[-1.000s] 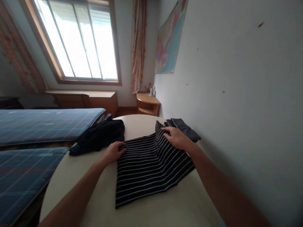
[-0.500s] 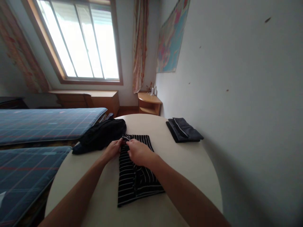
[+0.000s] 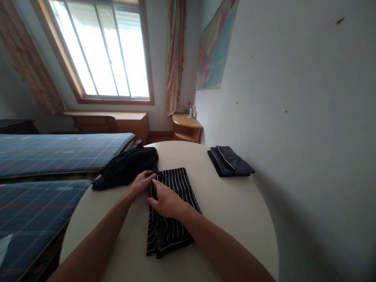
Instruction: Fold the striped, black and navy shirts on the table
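A black cloth with thin white stripes (image 3: 173,235) lies folded on a round, pale table (image 3: 235,219), right in front of the person. It is longer than it is wide, and it sits under and around the fingers of both hands.

The left hand (image 3: 140,185) is at the cloth's far left corner. Its fingertips touch a small bunched bit there. The fingers are bent, but it is hard to see if they pinch the cloth, so one cannot tell.

The right hand (image 3: 166,200) lies over the left part of the cloth. Its fingers are spread, with a gap between the thumb and the first finger. They point to the left edge, and their tips are just beside the left hand's tips. More cloth shows past the right hand on the far side, and some on the near side too. At the near end, two layers show, one next to the other.

A dark, crumpled cloth (image 3: 131,164) lies near the left hand. A neat, folded dark cloth (image 3: 232,162) lies well apart, over by the wall (image 3: 308,129).
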`<act>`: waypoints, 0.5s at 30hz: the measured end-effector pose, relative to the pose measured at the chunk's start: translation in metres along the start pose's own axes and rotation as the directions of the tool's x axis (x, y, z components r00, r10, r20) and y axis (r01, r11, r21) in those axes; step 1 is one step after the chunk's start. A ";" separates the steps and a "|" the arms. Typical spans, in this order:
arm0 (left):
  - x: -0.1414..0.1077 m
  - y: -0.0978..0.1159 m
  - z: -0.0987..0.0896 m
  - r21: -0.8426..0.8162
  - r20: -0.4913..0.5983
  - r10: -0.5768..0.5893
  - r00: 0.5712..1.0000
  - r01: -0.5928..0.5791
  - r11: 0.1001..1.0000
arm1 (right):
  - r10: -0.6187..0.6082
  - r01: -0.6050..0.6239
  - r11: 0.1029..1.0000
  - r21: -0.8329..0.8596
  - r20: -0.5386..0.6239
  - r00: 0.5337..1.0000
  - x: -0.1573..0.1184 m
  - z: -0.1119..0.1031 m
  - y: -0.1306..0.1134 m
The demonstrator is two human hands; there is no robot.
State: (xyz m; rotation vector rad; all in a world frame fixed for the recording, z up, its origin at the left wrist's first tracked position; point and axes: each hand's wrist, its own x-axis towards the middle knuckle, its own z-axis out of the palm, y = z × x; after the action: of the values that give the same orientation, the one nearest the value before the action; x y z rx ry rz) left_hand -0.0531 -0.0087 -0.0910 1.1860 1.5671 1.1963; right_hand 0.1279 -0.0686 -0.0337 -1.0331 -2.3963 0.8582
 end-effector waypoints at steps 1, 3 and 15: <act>0.000 0.000 0.000 0.001 0.001 -0.002 1.000 0.002 1.000 | 0.008 -0.008 0.999 0.035 0.006 1.000 -0.003 -0.003 -0.001; -0.001 0.000 0.000 0.010 0.017 0.009 1.000 -0.009 1.000 | -0.019 0.018 0.997 0.078 0.018 1.000 -0.011 -0.011 -0.001; -0.012 0.003 0.007 0.558 0.059 0.289 0.955 -0.272 0.784 | -0.229 0.246 0.969 -0.027 0.280 0.932 -0.067 -0.040 0.039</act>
State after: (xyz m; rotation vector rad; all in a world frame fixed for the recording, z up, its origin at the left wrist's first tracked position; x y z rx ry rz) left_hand -0.0431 -0.0190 -0.0891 1.8474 1.8854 0.9488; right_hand 0.2138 -0.0828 -0.0381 -0.6575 -2.7258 0.8928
